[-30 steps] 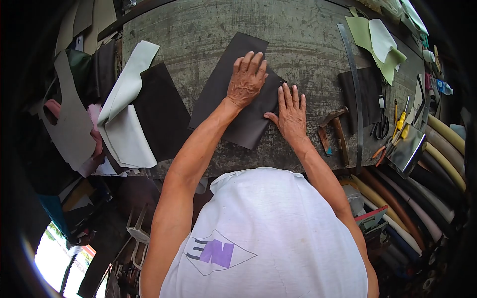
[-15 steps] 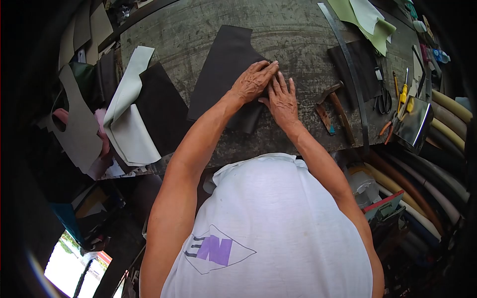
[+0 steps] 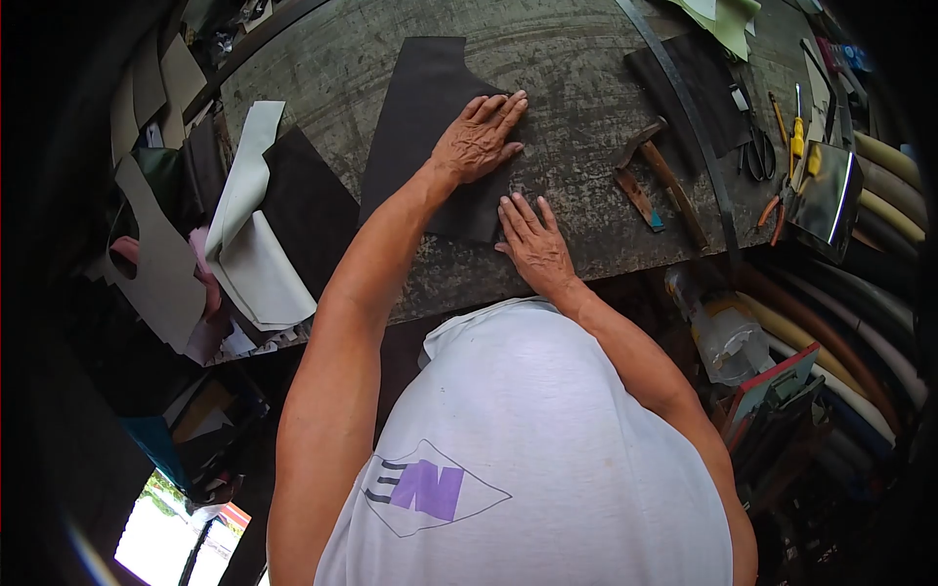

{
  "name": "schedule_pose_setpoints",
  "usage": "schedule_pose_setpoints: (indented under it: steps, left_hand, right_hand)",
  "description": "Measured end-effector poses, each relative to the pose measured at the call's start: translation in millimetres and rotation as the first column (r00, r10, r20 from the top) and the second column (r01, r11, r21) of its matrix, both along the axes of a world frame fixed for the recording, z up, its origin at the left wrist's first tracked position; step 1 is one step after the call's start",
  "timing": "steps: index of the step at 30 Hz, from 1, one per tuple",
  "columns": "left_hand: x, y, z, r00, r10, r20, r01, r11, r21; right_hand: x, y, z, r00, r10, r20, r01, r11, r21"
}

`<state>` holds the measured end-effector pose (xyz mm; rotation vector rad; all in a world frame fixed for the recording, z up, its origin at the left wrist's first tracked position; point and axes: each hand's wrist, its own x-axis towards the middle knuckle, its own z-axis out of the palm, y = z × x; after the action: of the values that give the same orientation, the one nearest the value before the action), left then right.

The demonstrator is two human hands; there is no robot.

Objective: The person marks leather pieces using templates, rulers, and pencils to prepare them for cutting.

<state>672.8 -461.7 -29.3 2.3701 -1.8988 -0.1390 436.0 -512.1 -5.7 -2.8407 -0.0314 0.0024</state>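
Observation:
A dark brown sheet of leather-like material [image 3: 415,117] lies on the worn work table [image 3: 576,68], with a curved cut along its upper right edge. My left hand [image 3: 479,139] rests flat on the sheet near its right corner, fingers stretched toward the edge and thumb apart. Lower down, my right hand [image 3: 535,244] lies open with its fingertips at the sheet's lower right edge. Neither hand grips anything. A hammer [image 3: 669,176] with a wooden handle lies to the right, beside a short wooden-handled tool [image 3: 637,198].
Left of the sheet lie a pale folded piece [image 3: 237,195] and another dark piece [image 3: 311,181]. A long metal strip [image 3: 689,107] crosses the right side. Beyond it are scissors [image 3: 757,156], a yellow screwdriver [image 3: 797,137], pliers [image 3: 774,210] and rolls of material [image 3: 889,161].
My right hand has moved down toward me along the sheet's edge, away from my left hand. My left hand has shifted slightly left and its fingers have spread. The sheet's lower part now lies flatter.

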Motion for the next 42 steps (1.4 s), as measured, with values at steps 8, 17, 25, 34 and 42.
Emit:
schedule_pose_setpoints:
  steps: [8,17,25,34,42]
  left_hand:
    - [8.9,-3.5,2.3,1.000,0.013,0.007,-0.013,1.000,0.004]
    - [11.9,-14.4,10.1,0.944,0.266,-0.194,-0.312,0.911,-0.270]
    - [-9.9,122.8,25.5,0.345,0.919,-0.191,-0.938,0.332,-0.096]
    - [-50.6,133.7,7.4,0.302,0.937,-0.176,-0.941,0.263,-0.213]
    - [-43.8,124.2,39.9,0.261,0.778,-0.572,-0.963,0.172,-0.206]
  right_hand:
    - [-27.1,12.1,3.5,0.988,0.137,-0.072,-0.134,0.990,0.042]
    - [-17.0,-12.8,19.1,0.970,0.218,-0.110,-0.180,0.943,0.279]
    - [30.7,-84.4,58.3,0.981,-0.126,-0.147,0.191,0.767,0.613]
    - [222.4,-136.2,33.5,0.985,-0.162,-0.055,0.168,0.854,0.492]
    - [254.5,-123.1,28.5,0.890,-0.226,-0.396,0.367,0.872,0.325]
